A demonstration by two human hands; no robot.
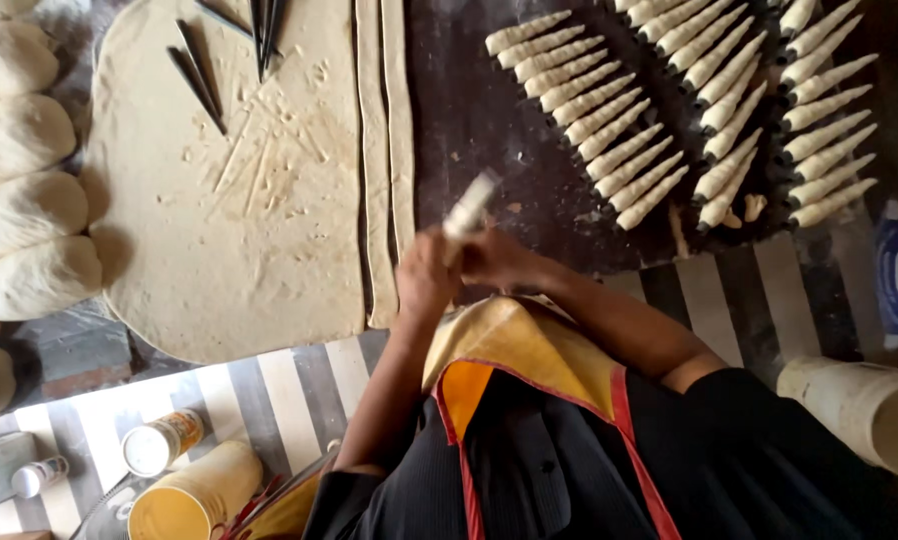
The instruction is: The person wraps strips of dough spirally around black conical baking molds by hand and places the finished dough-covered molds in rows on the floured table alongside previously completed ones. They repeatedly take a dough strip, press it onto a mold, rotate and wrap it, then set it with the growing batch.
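Both hands, left hand (426, 280) and right hand (496, 258), grip a dough-wrapped cone (469, 206) mid-winding; it likely joins the finished cones (609, 130) at two o'clock next.

Both hands, left hand (427, 277) and right hand (496, 258), grip a dough-wrapped cone (470, 205); finished cones (669, 110) sit in rows on a dark tray (469, 120).

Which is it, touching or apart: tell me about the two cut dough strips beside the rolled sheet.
Touching. The head view shows the two cut dough strips lying side by side beside the rolled sheet, edges meeting along their length with only a thin seam between them.
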